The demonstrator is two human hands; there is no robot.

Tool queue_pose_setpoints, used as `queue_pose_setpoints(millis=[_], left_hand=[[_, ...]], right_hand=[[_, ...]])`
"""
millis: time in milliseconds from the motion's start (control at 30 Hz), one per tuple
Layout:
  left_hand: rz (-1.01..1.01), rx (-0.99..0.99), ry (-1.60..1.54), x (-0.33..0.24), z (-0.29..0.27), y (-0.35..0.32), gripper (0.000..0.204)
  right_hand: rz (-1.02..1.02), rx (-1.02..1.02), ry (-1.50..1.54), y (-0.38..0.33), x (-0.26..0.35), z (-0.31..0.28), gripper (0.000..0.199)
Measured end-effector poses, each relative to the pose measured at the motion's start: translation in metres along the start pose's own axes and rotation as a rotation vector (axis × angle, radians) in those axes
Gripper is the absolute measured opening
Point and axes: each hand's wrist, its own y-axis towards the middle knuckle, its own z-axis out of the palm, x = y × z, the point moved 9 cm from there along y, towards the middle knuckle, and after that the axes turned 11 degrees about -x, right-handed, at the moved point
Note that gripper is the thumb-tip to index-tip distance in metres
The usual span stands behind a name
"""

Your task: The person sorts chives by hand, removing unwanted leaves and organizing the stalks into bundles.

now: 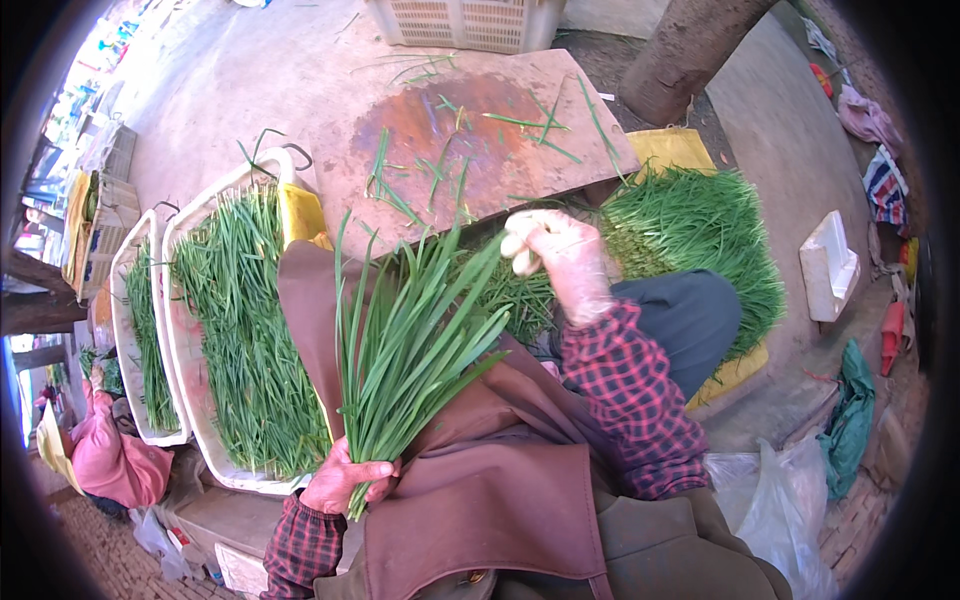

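Note:
A fanned bunch of flat green garlic chives (415,335) is held over my lap by my left hand (350,478), its fingers wrapped round the stem ends. The leaves spread up and away from me. At the tips on the bunch's right side is my right hand (560,255), fingers curled in; whether a leaf is pinched in them is hidden. Its fingers look whitish, perhaps from a thin covering. More cut chives (515,300) lie beneath it, partly covered by the bunch. A brown apron (490,500) covers my lap.
Left stands a white crate (205,430) full of chives, with a narrower crate (130,360) beside it. A large chive pile (700,240) lies on yellow sacking at right. Ahead are a stained board (480,130) with loose leaves, a slatted crate (470,25) and a tree trunk (680,60).

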Motion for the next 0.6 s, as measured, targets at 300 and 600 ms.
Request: queue_pose_setpoints(millis=[300, 600], left_hand=[[0.014, 0.0, 0.0, 0.003, -0.011, 0.008, 0.038], [-0.015, 0.036, -0.081, 0.004, -0.004, 0.006, 0.042]], right_hand=[[0.03, 0.462, -0.402, -0.048, -0.007, 0.003, 0.027], [0.401, 0.44, 0.155, -0.067, -0.036, 0.023, 0.016]])
